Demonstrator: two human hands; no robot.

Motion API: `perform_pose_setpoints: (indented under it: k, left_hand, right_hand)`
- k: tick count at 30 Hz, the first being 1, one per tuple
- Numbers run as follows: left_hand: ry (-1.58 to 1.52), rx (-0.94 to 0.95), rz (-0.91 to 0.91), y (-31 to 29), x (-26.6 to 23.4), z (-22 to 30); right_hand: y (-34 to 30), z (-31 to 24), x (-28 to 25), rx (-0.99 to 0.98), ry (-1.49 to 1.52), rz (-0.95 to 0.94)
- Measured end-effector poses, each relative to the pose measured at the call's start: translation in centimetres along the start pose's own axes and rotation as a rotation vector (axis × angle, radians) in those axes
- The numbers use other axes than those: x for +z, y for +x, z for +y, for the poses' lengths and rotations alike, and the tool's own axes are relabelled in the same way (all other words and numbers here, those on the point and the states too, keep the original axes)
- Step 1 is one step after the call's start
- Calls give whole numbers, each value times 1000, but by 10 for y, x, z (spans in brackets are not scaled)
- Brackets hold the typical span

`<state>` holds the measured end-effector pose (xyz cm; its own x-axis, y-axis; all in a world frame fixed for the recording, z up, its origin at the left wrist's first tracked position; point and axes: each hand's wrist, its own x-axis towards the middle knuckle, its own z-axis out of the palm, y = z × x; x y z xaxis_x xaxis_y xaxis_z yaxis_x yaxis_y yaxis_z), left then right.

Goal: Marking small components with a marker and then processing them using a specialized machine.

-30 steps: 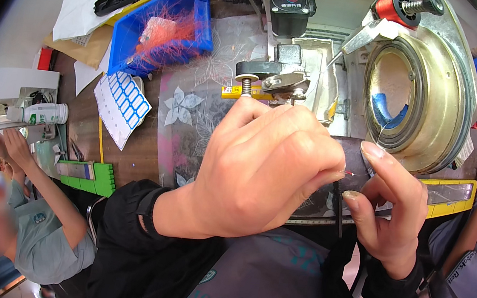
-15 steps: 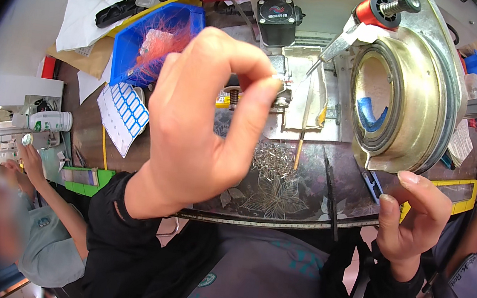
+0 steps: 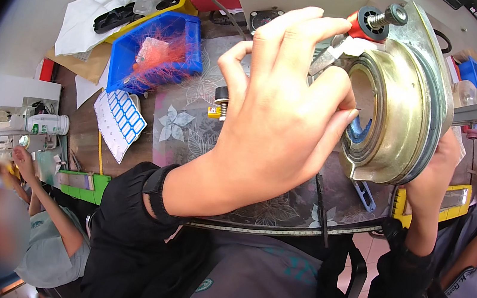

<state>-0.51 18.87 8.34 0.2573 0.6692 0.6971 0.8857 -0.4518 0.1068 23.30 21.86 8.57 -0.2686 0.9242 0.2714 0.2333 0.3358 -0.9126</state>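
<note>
My left hand (image 3: pixel 273 117) reaches across the bench to a round brass-coloured machine ring (image 3: pixel 396 121). Its thumb and index finger pinch together at the ring's opening, but whatever lies between them is too small to make out. The other fingers are raised and bent, near a small red spool (image 3: pixel 360 21) with a sprung black knob. Inside the opening shows a blue lining (image 3: pixel 358 133). My right hand (image 3: pixel 433 174) is behind the ring's right side, its fingers hidden by the metal. A grey metal arm (image 3: pixel 326 58) beside the ring is partly covered by my left hand.
A blue bin (image 3: pixel 118 64) holds tangled red threads (image 3: pixel 170 52). Label sheets (image 3: pixel 118 127) lie nearby. A thin black tool (image 3: pixel 321 205), a blue plastic piece (image 3: pixel 366 196) and a yellow frame (image 3: pixel 402 210) lie toward the front edge. Co-workers sit on both sides.
My left hand has moved right, from the small metal fixture to the ring's opening, still pinching. My right hand has gone up from the bench's front edge to behind the ring.
</note>
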Motion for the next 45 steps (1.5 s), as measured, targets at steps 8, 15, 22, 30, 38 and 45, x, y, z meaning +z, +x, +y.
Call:
perform_pose_setpoints:
  k: [8, 15, 22, 30, 38, 45]
  left_hand:
    - [78, 28, 170, -3, 25, -2]
    - [3, -16, 276, -1, 26, 5]
    - [-187, -133, 186, -4, 26, 10]
    - [-79, -25, 258, -1, 27, 7]
    - [-118, 5, 110, 2, 4, 8]
    - [-132, 25, 52, 6, -6, 10]
  right_hand:
    - [33, 6, -17, -84, -112, -422]
    - [35, 6, -20, -146, -212, -482]
    - [34, 8, -19, -114, -99, -469]
    - [45, 5, -22, -344, -428, -615]
    - [49, 8, -18, -389, -488, -635]
    - [46, 14, -22, -362, -519, -597]
